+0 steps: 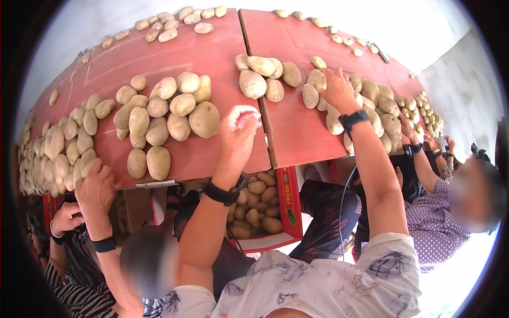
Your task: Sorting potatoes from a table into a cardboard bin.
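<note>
My left hand [238, 125], with a black band at its wrist, hovers near the front edge of the red table [222, 159]. Its fingers curl loosely with a gap by the thumb, and I see nothing in them. To its left lies a cluster of large potatoes [182, 104]. My right hand [339, 90] reaches palm down over another potato heap [372, 92], its fingertips at the heap's left side. Whether it grips a potato is hidden by the back of the hand. Between both hands, farther back, rests a small potato group [253, 84].
Below the table edge, a red cardboard box [289, 202] holds many potatoes [254, 198]. A dark gap [260, 107] splits the tabletop. A co-worker's hand [95, 187] touches a big heap [59, 147] at left. Another person's hand [408, 129] is at right. Potatoes [167, 26] line the far edge.
</note>
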`<action>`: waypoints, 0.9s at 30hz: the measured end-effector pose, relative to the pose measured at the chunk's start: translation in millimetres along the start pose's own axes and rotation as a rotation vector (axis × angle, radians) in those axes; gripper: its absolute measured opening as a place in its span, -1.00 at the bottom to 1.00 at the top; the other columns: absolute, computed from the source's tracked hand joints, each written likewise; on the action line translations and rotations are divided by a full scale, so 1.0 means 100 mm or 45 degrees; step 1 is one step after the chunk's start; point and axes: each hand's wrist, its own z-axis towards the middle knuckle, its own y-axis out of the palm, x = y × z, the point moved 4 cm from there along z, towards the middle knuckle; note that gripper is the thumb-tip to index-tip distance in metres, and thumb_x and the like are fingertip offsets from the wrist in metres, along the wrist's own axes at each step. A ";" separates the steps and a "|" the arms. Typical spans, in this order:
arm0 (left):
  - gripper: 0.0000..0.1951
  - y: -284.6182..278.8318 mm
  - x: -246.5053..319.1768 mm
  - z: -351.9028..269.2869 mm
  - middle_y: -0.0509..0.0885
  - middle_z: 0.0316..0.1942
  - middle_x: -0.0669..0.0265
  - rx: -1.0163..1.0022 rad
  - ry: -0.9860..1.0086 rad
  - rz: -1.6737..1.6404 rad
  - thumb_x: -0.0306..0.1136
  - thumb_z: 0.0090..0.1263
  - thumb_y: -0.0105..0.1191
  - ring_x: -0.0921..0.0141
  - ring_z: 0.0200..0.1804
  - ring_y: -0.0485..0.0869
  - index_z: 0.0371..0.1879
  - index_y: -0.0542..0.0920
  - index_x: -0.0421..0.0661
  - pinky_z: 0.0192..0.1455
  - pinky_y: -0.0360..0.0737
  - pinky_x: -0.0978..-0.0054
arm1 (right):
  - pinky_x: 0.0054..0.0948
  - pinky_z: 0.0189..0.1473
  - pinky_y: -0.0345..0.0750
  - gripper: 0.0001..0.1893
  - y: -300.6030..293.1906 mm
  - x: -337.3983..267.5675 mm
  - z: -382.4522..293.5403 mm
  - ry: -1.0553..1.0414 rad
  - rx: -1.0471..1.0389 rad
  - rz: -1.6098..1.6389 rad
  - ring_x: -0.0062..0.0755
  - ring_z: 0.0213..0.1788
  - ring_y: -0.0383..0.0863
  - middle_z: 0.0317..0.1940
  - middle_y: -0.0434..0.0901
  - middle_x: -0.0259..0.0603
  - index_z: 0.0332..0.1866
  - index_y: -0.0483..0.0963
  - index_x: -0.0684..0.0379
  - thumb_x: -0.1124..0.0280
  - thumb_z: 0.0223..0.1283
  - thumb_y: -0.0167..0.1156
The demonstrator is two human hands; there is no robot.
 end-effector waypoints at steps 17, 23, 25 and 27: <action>-0.86 -0.12 0.05 0.01 0.62 -0.27 0.33 0.067 0.032 0.040 -0.38 0.34 0.01 0.53 -0.31 0.59 -0.21 0.51 -0.15 -0.28 0.47 0.61 | -0.37 -0.01 0.45 -0.43 0.02 0.22 -0.03 0.443 -0.210 0.789 -0.32 -0.02 0.54 -0.09 0.52 -0.08 0.11 0.36 0.16 0.07 0.00 0.20; -0.94 -0.02 -0.14 0.04 0.57 -0.35 0.36 0.019 0.241 -0.451 -0.46 0.34 0.00 0.55 -0.33 0.55 -0.27 0.46 -0.11 -0.25 0.51 0.59 | -0.54 -0.41 0.51 -0.53 -0.14 -0.35 -1.55 0.371 -0.768 2.264 -0.38 -0.29 0.58 -0.14 0.53 -0.12 0.09 0.31 0.25 0.05 0.30 -0.04; -0.93 0.03 -0.16 0.03 0.49 -0.41 0.44 0.157 0.332 -0.187 -0.54 0.30 0.01 0.63 -0.34 0.45 -0.35 0.42 -0.09 -0.30 0.47 0.65 | -0.51 -0.51 0.52 -0.46 -0.07 -0.62 -1.91 0.405 -0.927 2.270 -0.30 -0.38 0.61 -0.19 0.54 -0.02 0.12 0.27 0.30 0.03 0.25 0.02; -0.92 0.07 -0.21 0.02 0.43 -0.54 0.52 0.162 0.167 -0.082 -0.56 0.26 -0.01 0.64 -0.47 0.39 -0.38 0.41 -0.08 -0.43 0.40 0.68 | -0.53 -0.64 0.49 -0.34 0.09 -0.80 -2.14 0.416 -1.073 2.244 -0.30 -0.50 0.60 -0.23 0.54 0.00 0.05 0.30 0.31 -0.11 0.07 0.16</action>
